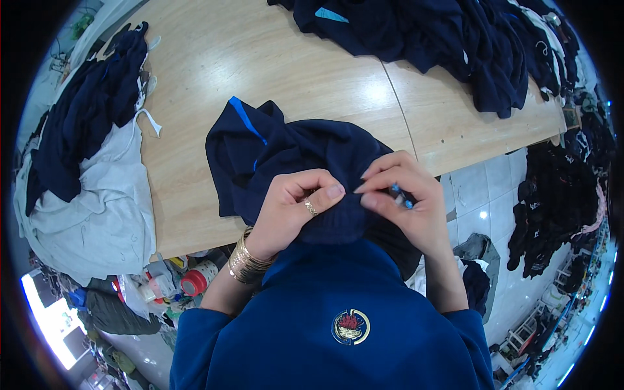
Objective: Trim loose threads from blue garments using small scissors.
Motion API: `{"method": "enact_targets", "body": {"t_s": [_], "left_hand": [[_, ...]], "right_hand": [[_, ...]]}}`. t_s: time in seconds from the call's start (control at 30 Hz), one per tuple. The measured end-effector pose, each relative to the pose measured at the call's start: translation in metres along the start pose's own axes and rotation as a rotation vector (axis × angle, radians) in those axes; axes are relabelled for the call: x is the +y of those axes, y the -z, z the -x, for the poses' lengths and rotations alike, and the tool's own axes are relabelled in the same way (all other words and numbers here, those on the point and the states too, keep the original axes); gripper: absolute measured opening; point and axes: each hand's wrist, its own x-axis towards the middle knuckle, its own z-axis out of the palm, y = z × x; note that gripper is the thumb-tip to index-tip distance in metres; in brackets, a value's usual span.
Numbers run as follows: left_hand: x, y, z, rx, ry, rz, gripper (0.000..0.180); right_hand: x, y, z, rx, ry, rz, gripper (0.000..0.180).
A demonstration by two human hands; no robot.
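Observation:
A dark navy garment with a bright blue strip lies bunched at the table's front edge and hangs over it towards my lap. My left hand is closed on its gathered, ribbed-looking edge, thumb pressed against the curled forefinger. Close beside it, my right hand has thumb and fingertips drawn together at the cloth. Whether they pinch a thread or fabric is too small to tell. Tucked in the right palm is a small tool with blue ends; the fingers hide most of it.
Navy clothes are heaped at the table's far right. On the left lie another navy garment and pale grey cloth. The wooden table ends just before me. Below it stands a red-lidded container; dark clothes hang right.

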Motion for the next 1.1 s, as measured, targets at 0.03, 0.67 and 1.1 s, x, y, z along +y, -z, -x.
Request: {"method": "enact_targets", "body": {"t_s": [0.03, 0.67, 1.1], "left_hand": [[-0.001, 0.001, 0.001, 0.003, -0.002, 0.008, 0.015], [0.001, 0.007, 0.014, 0.025, 0.029, 0.171, 0.014], [0.015, 0.013, 0.009, 0.004, -0.024, 0.109, 0.028]], "right_hand": [[0.000, 0.001, 0.002, 0.076, -0.001, 0.082, 0.002], [-0.010, -0.010, 0.020, 0.209, -0.057, -0.045, 0.011], [-0.028, -0.004, 0.015, 0.052, 0.108, 0.594, 0.031]]}}
